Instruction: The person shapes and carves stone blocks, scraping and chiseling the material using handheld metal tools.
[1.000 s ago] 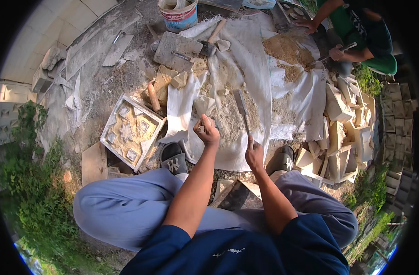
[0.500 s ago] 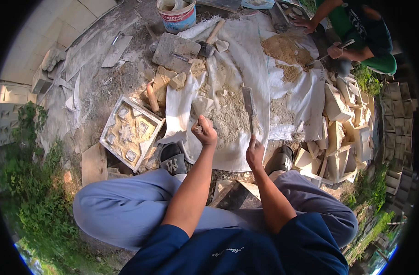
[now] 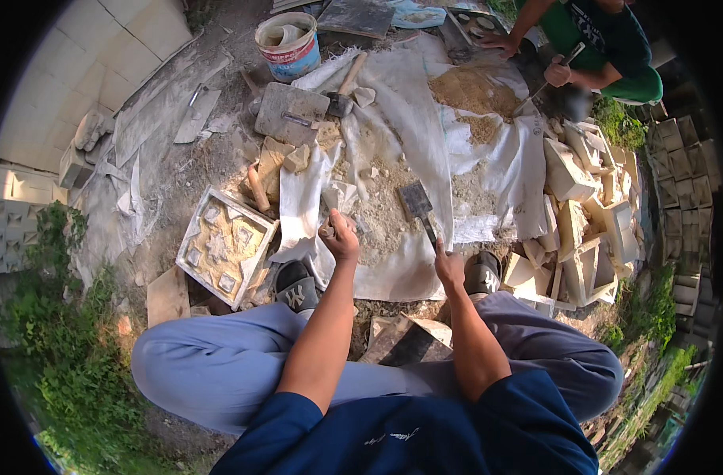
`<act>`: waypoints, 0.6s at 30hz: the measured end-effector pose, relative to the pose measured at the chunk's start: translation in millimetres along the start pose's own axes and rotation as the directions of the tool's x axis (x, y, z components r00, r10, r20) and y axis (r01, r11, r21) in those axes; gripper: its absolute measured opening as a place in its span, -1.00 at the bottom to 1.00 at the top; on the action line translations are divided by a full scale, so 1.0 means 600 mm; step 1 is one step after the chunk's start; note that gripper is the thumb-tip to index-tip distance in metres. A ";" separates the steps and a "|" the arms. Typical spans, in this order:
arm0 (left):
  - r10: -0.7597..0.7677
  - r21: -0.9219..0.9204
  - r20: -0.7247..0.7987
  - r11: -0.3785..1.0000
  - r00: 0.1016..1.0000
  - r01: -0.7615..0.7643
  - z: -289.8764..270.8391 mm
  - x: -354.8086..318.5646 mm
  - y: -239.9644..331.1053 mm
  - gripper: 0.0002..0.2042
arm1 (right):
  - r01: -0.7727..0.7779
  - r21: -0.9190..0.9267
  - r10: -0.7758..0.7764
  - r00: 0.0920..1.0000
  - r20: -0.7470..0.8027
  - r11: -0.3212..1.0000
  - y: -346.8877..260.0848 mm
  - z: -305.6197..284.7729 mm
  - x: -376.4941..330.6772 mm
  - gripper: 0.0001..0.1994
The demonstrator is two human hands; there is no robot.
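Note:
My right hand (image 3: 450, 269) is closed round the handle of a flat trowel (image 3: 416, 200), whose dark square blade lies low over the crumbly grey powder (image 3: 391, 206) on the white woven sheet (image 3: 393, 283). My left hand (image 3: 341, 236) is closed at the sheet's left part, its fingers curled round something I cannot make out. Just beyond those fingers is a pale chunk (image 3: 344, 192); whether the hand touches it is unclear. To the left sits a square frame (image 3: 189, 269) filled with sandy material in a raised pattern.
A hammer (image 3: 341, 103) and a grey slab (image 3: 286, 107) lie beyond, near a bucket (image 3: 288, 57). Cream hollow blocks (image 3: 571, 174) are heaped at right. At the upper right a co-worker (image 3: 607, 47) holds a tool beside brown sand (image 3: 476, 91).
The trowel has swung from edge-on to showing its flat blade and come down nearer to me. My left hand has shifted slightly left and nearer. The whole view has shifted a little.

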State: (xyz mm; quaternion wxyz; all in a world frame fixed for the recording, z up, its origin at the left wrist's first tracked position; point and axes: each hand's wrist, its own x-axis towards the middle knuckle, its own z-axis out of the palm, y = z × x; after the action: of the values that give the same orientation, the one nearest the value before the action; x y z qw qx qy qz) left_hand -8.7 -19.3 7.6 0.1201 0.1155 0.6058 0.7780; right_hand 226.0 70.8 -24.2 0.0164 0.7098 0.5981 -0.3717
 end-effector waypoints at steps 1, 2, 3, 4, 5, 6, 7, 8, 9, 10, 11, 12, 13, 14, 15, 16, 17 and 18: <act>-0.003 -0.035 0.047 0.999 0.999 0.005 -0.009 0.003 0.002 -0.53 | 0.010 0.015 -0.010 1.000 -0.019 1.000 -0.005 -0.013 0.004 -0.15; 0.002 -0.034 0.052 0.999 0.999 0.000 -0.017 0.008 0.003 -0.53 | 0.021 0.029 -0.020 0.999 -0.035 0.999 -0.010 -0.024 0.008 -0.13; 0.017 0.147 0.094 0.989 0.995 -0.031 -0.018 0.013 0.010 -0.55 | 0.058 0.021 -0.056 0.997 -0.058 0.998 -0.018 -0.035 0.007 -0.20; 0.026 0.323 0.136 0.944 0.990 -0.069 -0.021 0.018 0.018 -0.58 | 0.056 0.027 -0.054 0.997 -0.059 0.998 -0.018 -0.038 0.016 -0.20; -0.057 0.430 0.217 0.902 0.974 -0.043 -0.030 0.021 0.028 -0.67 | 0.115 0.123 -0.110 0.993 -0.044 0.986 -0.022 -0.042 0.022 -0.27; -0.048 0.431 0.220 0.901 0.974 -0.053 -0.031 0.026 0.037 -0.67 | 0.177 0.220 -0.173 0.984 -0.037 0.959 -0.030 -0.045 0.033 -0.35; -0.219 0.537 0.349 0.844 0.911 -0.003 -0.039 0.027 0.049 -0.72 | 0.185 0.271 -0.172 0.983 -0.071 0.945 -0.040 -0.046 0.035 -0.40; -0.394 0.641 0.441 0.767 0.806 0.025 -0.047 0.027 0.060 -0.75 | 0.142 0.311 -0.153 0.988 0.012 0.940 -0.045 -0.055 0.040 -0.42; -0.490 0.732 0.550 0.673 0.676 -0.108 -0.024 0.024 0.095 -0.76 | 0.088 0.418 -0.097 0.995 0.000 0.904 -0.038 -0.066 0.055 -0.44; -0.486 0.736 0.546 0.668 0.682 -0.112 -0.024 0.027 0.101 -0.76 | 0.048 0.525 -0.062 0.998 0.010 0.850 -0.040 -0.065 0.062 -0.46; -0.537 0.742 0.581 0.659 0.612 -0.125 -0.021 0.031 0.106 -0.77 | 0.074 0.575 -0.082 0.997 -0.012 0.815 -0.036 -0.065 0.065 -0.46; -0.582 0.744 0.613 0.654 0.535 -0.141 -0.017 0.034 0.105 -0.79 | 0.078 0.579 -0.087 0.996 -0.012 0.811 -0.026 -0.061 0.074 -0.46; -0.576 0.743 0.613 0.652 0.541 -0.149 -0.022 0.034 0.099 -0.79 | 0.125 0.452 -0.092 0.991 -0.094 0.883 -0.023 -0.058 0.080 -0.49; -0.519 0.705 0.635 0.692 0.572 -0.156 -0.025 0.030 0.092 -0.79 | 0.158 0.311 -0.107 0.979 -0.176 0.937 -0.020 -0.055 0.088 -0.51; -0.470 0.678 0.639 0.718 0.609 -0.158 -0.043 0.030 0.088 -0.79 | 0.116 0.328 -0.080 0.990 -0.120 0.938 -0.038 -0.053 0.069 -0.54; -0.472 0.681 0.636 0.715 0.610 -0.157 -0.045 0.030 0.088 -0.79 | 0.114 0.329 -0.080 0.990 -0.116 0.938 -0.053 -0.058 0.053 -0.54; -0.488 0.698 0.619 0.701 0.616 -0.146 -0.046 0.030 0.089 -0.76 | 0.151 0.285 -0.113 0.983 -0.146 0.947 -0.071 -0.065 0.039 -0.54; -0.502 0.709 0.607 0.693 0.616 -0.134 -0.041 0.027 0.087 -0.73 | 0.185 0.236 -0.143 0.973 -0.182 0.954 -0.077 -0.073 0.039 -0.54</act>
State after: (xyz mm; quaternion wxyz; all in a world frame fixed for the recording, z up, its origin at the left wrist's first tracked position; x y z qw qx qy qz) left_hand -34.3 -49.2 53.1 0.3988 0.4008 0.7490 0.3455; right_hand 208.8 124.1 14.2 -0.1536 0.6819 0.6024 -0.3855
